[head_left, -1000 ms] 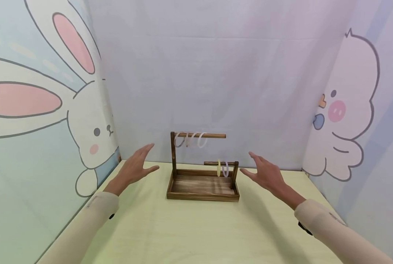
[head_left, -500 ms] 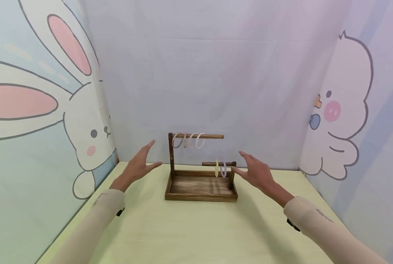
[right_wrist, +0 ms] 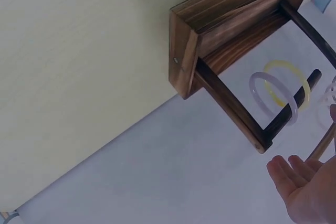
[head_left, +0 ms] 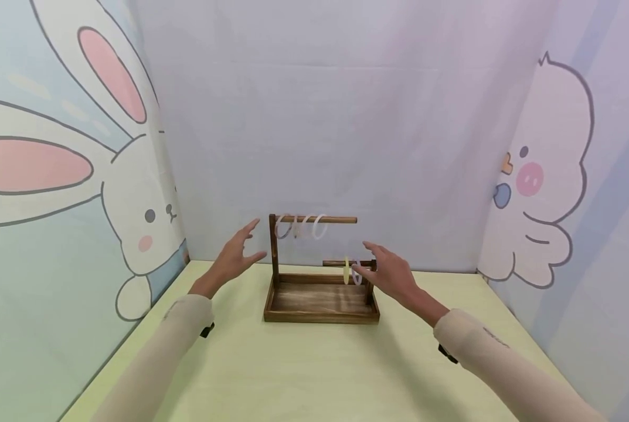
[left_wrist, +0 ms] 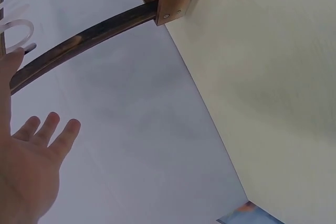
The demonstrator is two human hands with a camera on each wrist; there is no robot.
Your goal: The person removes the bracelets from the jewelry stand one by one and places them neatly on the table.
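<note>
A brown wooden rack (head_left: 322, 317) stands on the table, with a shallow tray below and two bars on posts. Several pale bangles hang from the upper bar (head_left: 343, 220), a white bangle (head_left: 315, 230) outermost. On the lower bar (head_left: 332, 264) hang a yellow bangle (right_wrist: 281, 62) and a lavender bangle (right_wrist: 252, 88). My left hand (head_left: 231, 258) hovers by the tall left post, fingers and thumb spread, holding nothing. My right hand (head_left: 393, 275) is at the short right post, fingers extended; its thumb overlaps the lavender bangle in the head view. Whether it touches, I cannot tell.
The pale yellow table (head_left: 293, 369) runs back to a light grey cloth wall (head_left: 346, 129). A printed rabbit panel (head_left: 124, 211) closes the left side, and a panel with a white cartoon figure (head_left: 546, 176) the right.
Both hands have moved inward toward the rack, the right one farther, from beside the short post to in front of it. The bangles hang as before.
</note>
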